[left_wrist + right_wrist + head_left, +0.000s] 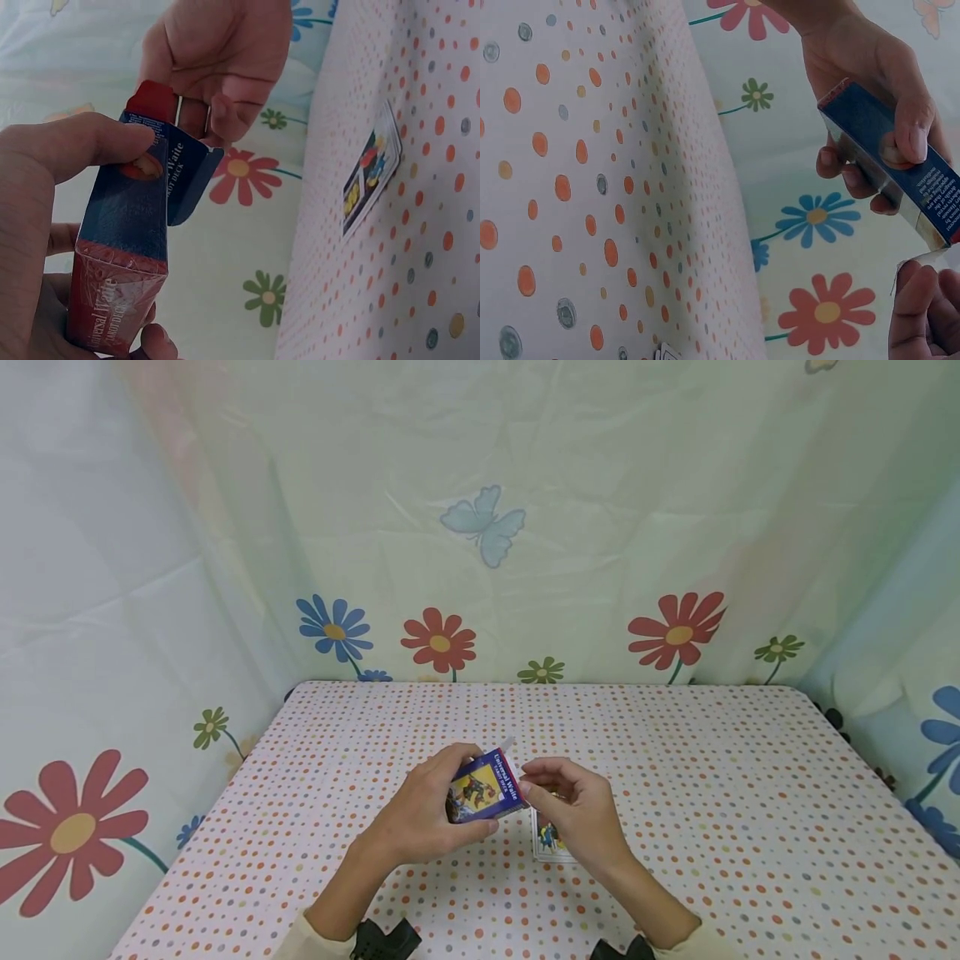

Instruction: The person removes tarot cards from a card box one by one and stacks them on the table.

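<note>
My left hand grips a blue and red tarot card box above the table, thumb on one side and fingers on the other. In the left wrist view the lid flap stands open at the box's end, with a small red side flap beside it. My right hand pinches the box at this opened end, its fingers curled. On the table below, partly hidden by the right hand, lies a small stack of picture cards, face up.
The table wears a white cloth with coloured dots. A curtain printed with flowers and a butterfly hangs behind it and along both sides. Dark wrist bands show at the cuffs.
</note>
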`<state>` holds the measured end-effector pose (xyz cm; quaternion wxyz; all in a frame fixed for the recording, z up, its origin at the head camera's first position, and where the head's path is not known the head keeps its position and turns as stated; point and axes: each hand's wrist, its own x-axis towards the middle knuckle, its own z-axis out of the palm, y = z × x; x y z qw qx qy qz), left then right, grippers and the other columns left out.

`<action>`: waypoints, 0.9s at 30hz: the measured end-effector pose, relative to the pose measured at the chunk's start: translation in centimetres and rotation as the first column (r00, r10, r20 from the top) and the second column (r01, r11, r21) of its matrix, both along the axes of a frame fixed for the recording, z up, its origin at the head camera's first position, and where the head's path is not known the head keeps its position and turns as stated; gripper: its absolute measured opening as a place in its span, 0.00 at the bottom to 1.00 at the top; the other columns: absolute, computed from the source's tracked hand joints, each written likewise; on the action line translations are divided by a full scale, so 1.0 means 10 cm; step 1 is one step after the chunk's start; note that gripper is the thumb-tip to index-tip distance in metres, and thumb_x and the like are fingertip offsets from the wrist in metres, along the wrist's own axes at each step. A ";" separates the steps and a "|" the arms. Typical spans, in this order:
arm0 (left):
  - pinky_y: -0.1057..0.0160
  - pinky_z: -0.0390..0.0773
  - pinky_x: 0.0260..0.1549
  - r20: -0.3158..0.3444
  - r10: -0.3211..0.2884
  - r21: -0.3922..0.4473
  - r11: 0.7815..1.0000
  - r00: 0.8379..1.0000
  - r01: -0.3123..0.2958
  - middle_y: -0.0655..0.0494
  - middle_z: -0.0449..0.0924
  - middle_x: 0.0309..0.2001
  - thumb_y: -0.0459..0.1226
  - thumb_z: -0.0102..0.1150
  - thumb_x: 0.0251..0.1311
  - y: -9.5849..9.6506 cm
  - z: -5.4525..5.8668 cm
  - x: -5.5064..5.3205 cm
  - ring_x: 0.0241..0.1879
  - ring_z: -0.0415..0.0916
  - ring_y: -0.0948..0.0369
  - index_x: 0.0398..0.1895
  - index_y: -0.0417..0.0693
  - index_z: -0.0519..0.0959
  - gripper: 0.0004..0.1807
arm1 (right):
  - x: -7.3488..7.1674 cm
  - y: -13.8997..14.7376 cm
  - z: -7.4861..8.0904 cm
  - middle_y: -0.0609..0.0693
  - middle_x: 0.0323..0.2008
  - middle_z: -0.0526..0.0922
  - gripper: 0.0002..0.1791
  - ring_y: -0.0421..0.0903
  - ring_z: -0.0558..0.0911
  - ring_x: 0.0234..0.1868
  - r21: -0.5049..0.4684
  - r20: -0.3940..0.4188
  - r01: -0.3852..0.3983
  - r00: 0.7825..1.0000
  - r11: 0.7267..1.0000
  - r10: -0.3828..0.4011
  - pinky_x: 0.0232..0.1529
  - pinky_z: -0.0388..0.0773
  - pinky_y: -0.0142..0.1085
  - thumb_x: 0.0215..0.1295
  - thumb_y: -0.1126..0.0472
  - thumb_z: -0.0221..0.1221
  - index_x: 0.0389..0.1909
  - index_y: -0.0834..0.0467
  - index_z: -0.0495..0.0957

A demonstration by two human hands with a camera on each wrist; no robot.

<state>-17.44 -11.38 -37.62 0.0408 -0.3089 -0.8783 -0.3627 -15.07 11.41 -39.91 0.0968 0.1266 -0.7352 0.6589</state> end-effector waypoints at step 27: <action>0.66 0.80 0.41 0.007 -0.047 0.020 0.999 0.999 0.047 0.65 0.75 0.51 0.45 0.78 0.48 0.02 0.03 0.06 0.42 0.74 0.66 0.64 0.56 0.67 0.40 | -0.03 0.01 -0.07 0.51 0.33 0.81 0.10 0.40 0.79 0.27 -0.196 0.133 -0.123 0.980 0.973 0.150 0.26 0.77 0.29 0.62 0.78 0.57 0.44 0.73 0.75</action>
